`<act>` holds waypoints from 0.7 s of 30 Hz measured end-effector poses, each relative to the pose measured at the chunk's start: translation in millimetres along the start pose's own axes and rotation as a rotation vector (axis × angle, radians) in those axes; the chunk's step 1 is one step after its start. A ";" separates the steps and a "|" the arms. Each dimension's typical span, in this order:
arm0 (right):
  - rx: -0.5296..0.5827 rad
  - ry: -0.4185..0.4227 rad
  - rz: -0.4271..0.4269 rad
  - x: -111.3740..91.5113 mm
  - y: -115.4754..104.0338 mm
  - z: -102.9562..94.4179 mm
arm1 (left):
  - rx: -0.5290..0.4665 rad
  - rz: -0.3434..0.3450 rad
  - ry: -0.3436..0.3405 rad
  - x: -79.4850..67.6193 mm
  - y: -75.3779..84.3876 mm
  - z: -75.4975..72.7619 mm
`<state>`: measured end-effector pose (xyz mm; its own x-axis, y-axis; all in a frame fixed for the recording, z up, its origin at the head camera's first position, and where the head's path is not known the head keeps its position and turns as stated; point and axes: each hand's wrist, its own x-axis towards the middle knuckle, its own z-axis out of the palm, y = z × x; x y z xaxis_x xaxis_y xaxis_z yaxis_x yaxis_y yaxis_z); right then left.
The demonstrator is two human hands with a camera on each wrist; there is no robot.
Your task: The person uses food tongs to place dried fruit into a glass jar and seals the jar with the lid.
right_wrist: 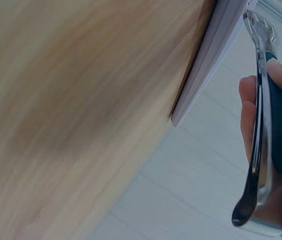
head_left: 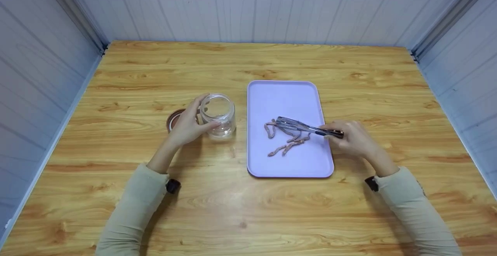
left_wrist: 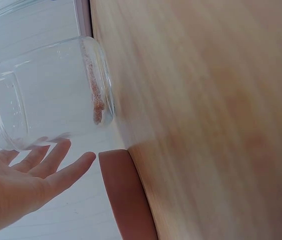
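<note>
My left hand [head_left: 188, 128] holds an upright clear glass jar [head_left: 229, 124], fingers along its far left side and thumb across the front. In the left wrist view a reddish-brown strip [left_wrist: 96, 95] shows through the glass near the base; I cannot tell whether it lies inside. In my right hand [head_left: 355, 139] is a pair of metal tongs [right_wrist: 264, 150] with dark grips, held over a lilac tray [head_left: 285, 96]. Their tips reach several thin, twisted brown strips [head_left: 293, 145] on it. Whether they pinch one is unclear.
A round brown lid [head_left: 171, 121] lies on the wooden table [head_left: 217, 209], left of the jar and partly behind my left hand. Pale panelled walls [head_left: 252, 7] enclose the table's back and sides.
</note>
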<state>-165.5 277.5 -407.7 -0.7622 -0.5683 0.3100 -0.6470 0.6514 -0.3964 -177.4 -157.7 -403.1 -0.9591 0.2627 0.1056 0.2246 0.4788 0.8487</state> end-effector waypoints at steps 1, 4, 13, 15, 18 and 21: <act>0.003 0.001 -0.002 0.0 0.1 0.2 | -0.002 0.002 0.000 -0.1 -0.2 0.0; 0.010 0.009 -0.014 0.2 0.3 0.7 | -0.002 0.001 -0.002 -0.3 -0.2 0.0; 0.037 0.038 -0.041 0.8 0.6 2.3 | -0.002 -0.001 0.000 -0.6 -0.2 0.0; 0.046 0.044 -0.045 1.2 -0.1 1.6 | -0.005 0.004 -0.001 -0.7 -0.4 0.0; 0.056 0.056 -0.046 2.0 -1.0 0.0 | -0.011 0.015 -0.004 -0.7 -0.8 -0.1; 0.065 0.064 -0.051 2.7 -1.7 -2.4 | -0.007 0.016 -0.006 -0.7 -0.4 -0.3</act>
<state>-166.5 276.1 -404.1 -0.7298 -0.5653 0.3845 -0.6834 0.5876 -0.4332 -176.9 -158.3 -403.4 -0.9545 0.2747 0.1160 0.2383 0.4688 0.8506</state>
